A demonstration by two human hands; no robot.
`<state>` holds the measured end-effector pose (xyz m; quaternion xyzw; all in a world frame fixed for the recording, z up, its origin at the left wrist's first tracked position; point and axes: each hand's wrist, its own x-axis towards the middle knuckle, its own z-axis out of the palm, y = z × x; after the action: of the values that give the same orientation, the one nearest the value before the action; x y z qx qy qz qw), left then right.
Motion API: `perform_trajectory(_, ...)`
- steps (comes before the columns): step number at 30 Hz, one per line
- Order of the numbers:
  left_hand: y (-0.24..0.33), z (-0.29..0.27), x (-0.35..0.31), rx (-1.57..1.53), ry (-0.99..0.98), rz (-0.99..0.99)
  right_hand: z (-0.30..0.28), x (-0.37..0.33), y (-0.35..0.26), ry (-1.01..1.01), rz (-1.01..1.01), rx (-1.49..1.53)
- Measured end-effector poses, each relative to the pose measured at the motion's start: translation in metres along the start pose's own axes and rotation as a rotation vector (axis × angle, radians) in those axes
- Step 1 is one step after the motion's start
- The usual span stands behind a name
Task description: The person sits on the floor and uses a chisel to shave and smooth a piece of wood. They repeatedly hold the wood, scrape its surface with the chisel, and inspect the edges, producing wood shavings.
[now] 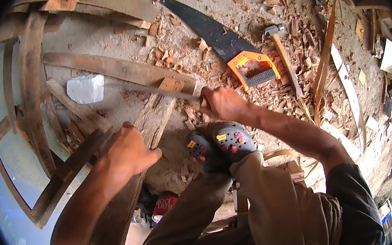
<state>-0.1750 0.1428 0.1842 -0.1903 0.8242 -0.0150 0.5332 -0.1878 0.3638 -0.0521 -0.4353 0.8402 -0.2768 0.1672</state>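
Observation:
A long, narrow blade (154, 91), blurred by motion, lies across the far end of a rough wooden plank (157, 114). My right hand (225, 102) is closed round its near end, and the handle is hidden in the fist. The plank slants from below my left forearm up to a paler cut end. Over its middle sits my left hand (130, 151), gripping it with the thumb reaching to the right edge and the fingertips partly hidden. Beyond the plank end, a curved board (118, 67) lies on the ground.
A handsaw (223, 36) with an orange handle and a hammer (286, 62) lie among wood chips. Left are a white block (86, 89) and a wooden frame (14, 189). A red can (165, 203) stands near my legs; my dark clogs (234, 140) are close to the plank.

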Motion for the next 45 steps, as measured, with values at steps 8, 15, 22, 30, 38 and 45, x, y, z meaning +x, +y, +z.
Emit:
perform_trajectory(8, 0.000, 0.000, -0.003, 0.000, -0.033, 0.003, -0.036, 0.016, -0.012, -0.095, 0.211, 0.333)
perform_trajectory(15, -0.002, 0.000, 0.010, 0.010, 0.003, 0.018, -0.043, 0.012, -0.024, -0.088, 0.229, 0.335)
perform_trajectory(22, -0.004, 0.004, 0.006, 0.000, 0.028, 0.025, -0.050, 0.012, -0.011, -0.067, 0.181, 0.335)
perform_trajectory(30, -0.006, 0.005, 0.007, -0.006, -0.043, 0.021, -0.049, 0.015, -0.021, -0.072, 0.155, 0.381)
perform_trajectory(38, -0.007, 0.013, 0.006, -0.045, 0.044, 0.014, -0.053, 0.017, -0.015, -0.041, 0.198, 0.368)
perform_trajectory(45, -0.010, 0.016, -0.006, -0.094, -0.062, -0.074, -0.034, 0.018, -0.017, -0.087, 0.137, 0.325)
